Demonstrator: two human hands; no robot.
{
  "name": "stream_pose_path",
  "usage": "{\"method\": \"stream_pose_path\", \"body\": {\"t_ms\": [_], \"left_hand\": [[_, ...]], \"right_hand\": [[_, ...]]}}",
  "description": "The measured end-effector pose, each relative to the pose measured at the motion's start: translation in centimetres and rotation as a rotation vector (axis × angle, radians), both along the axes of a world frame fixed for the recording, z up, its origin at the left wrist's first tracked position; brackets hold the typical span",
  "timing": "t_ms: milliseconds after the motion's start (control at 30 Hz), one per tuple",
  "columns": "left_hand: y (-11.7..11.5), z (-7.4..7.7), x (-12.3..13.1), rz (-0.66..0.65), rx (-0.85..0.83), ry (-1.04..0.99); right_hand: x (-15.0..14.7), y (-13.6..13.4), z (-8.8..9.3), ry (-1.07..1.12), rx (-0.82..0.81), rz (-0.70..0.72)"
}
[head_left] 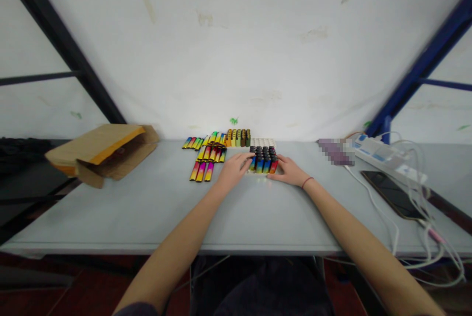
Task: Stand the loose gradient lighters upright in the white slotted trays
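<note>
Several slim rainbow-coloured sticks with black tops (262, 161) stand upright in rows in a white tray (254, 173) at the middle of the table. My left hand (234, 169) is at the left side of these rows, its bent fingertips closed on a black-topped stick at the corner. On the opposite side, my right hand (290, 172) grips the tray's right end, with the thumb along the front and the fingers partly hidden behind the sticks. Shiny rainbow tubes (200, 172) lie flat in loose groups left of my left hand.
Behind stand a rack of yellow-to-green tubes (238, 137) and a white holder with holes (263, 143). An open brown paper bag (106, 149) lies at left. At right are a phone (391, 194), a blurred purple device (335, 151), a power strip (391, 158) and trailing white cables (372, 198).
</note>
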State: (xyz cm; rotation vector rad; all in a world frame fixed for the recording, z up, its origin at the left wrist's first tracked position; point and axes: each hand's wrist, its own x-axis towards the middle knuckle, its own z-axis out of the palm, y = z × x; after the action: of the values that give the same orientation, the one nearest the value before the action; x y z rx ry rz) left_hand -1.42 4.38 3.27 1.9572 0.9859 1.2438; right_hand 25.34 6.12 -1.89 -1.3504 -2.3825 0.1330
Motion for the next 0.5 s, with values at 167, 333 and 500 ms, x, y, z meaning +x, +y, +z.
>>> {"method": "stream_pose_path", "body": {"t_ms": [167,333,500], "left_hand": [[-0.3,2.0,-2.0,0.295,0.033,0.067],[0.4,2.9,-6.6,0.785,-0.125,0.534],[1.5,1.8,-8.7,0.817,-0.242,0.509]], "right_hand": [[0.1,0.1,-0.1,-0.011,0.004,-0.013],[0.0,0.0,0.0,-0.009,0.008,-0.004],[-0.1,-0.1,0.1,-0.017,-0.01,-0.016]]}}
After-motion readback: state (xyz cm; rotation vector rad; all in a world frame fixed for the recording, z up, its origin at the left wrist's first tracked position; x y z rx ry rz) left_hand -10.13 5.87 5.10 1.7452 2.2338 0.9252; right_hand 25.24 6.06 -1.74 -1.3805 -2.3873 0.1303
